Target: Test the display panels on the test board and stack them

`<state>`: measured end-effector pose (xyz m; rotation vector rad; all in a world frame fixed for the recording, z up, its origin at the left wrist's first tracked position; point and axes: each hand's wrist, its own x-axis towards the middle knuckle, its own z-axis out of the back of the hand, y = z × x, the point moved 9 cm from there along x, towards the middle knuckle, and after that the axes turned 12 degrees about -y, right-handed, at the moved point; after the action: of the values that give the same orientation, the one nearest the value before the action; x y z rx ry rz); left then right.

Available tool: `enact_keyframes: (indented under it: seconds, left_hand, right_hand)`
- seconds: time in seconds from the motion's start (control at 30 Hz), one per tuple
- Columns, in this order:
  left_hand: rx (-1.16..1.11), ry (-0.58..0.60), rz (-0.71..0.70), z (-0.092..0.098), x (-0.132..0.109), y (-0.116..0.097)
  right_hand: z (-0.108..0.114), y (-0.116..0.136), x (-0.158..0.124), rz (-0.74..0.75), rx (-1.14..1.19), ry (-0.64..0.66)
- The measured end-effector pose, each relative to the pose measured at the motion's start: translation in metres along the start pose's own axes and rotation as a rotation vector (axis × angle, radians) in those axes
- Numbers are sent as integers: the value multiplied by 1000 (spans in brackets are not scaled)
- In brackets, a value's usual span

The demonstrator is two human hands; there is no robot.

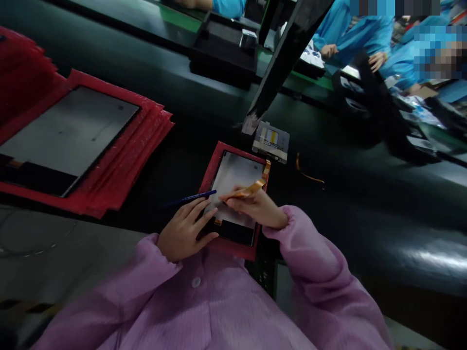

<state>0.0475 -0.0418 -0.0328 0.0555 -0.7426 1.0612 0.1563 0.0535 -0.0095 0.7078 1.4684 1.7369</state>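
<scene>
Resting nearest, in pink sleeves [153,296], both hands over a small grey panel [236,181] lying in a red tray [213,167] on the dark tabletop [365,204]. Left hand [184,229] curled, fingers [202,217] pressed on the panel's near left edge, with a thin blue pen [191,198] running out to the left from its fingertips; whether actually gripped or only lying across the fingers, cannot tell. Right hand [257,208] just beside the left, closed in a pinch on an orange flex ribbon [255,183], lifted off the panel and curving up toward the tray's far right corner. Just beyond the right hand, a small grey box with a yellow label [271,141] on the tabletop, close to the tray's far edge, and to the right of that a loose orange strip [308,172] lying flat. Above the box, a dark slanted post [284,58] reaching down toward it. Well to the left of the left hand, a stack of red trays [142,141] fanned out, topped with a larger grey panel [69,136]. Farther off, past the post, a black tray [222,53] with a small grey object on it. Farthest, to the upper right, other people in blue sleeves [350,34] with a hand [329,50] at their own stations.
</scene>
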Motion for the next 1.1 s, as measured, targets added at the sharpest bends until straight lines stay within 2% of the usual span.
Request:
enact_keyframes:
  seconds: [0.1,0.2,0.53,0.7,0.93,1.1]
  left_hand:
    - [4,-39,-58,5,1,-5]
    - [-4,-74,-92,8,1,-9]
    - [-35,-25,-119,7,2,-11]
    - [-49,-18,-107,6,3,-10]
    - [-136,38,-33,3,5,-4]
    - [-109,-25,-74,7,5,-7]
  right_hand:
    - [-14,-28,-2,-17,-51,2]
    - [-16,-38,-5,-31,-25,-4]
    - [-12,-44,-13,-6,-29,-72]
    - [-14,-47,-12,-70,33,-59]
    - [-9,-37,-15,41,-208,-167]
    - [-4,-36,-16,69,-230,-263]
